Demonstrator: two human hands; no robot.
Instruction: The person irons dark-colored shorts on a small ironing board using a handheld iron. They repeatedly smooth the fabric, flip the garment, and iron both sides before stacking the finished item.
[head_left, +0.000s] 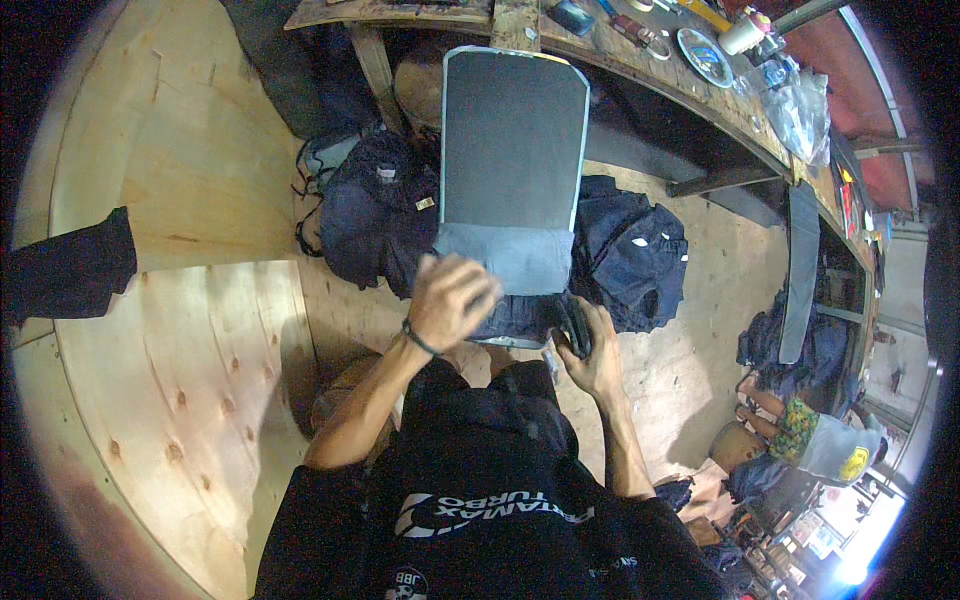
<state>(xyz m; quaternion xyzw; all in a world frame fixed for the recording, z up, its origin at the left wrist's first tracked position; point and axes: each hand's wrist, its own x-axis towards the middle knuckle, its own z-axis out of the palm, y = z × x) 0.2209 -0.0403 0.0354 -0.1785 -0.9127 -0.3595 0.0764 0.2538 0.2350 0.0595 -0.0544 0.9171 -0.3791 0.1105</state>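
Note:
In front of me a long dark board (513, 140) with a pale edge and cut far corners reaches from my lap to the workbench. A smooth grey panel (505, 257) lies across its near part, and dark cloth (520, 315) is bunched at the near end. My left hand (455, 300) is over the left side of the panel and cloth, its fingers curled and blurred by motion. At the near right corner, my right hand (593, 352) grips a fold of the dark cloth between thumb and fingers.
Piles of dark garments lie left (375, 205) and right (635, 250) of the board. A wooden workbench (640, 60) holds a tape roll (745, 32), a round dish (705, 57) and a plastic bag (797, 115). Another person (820, 440) is at the far right. Plywood (200, 390) stands at left.

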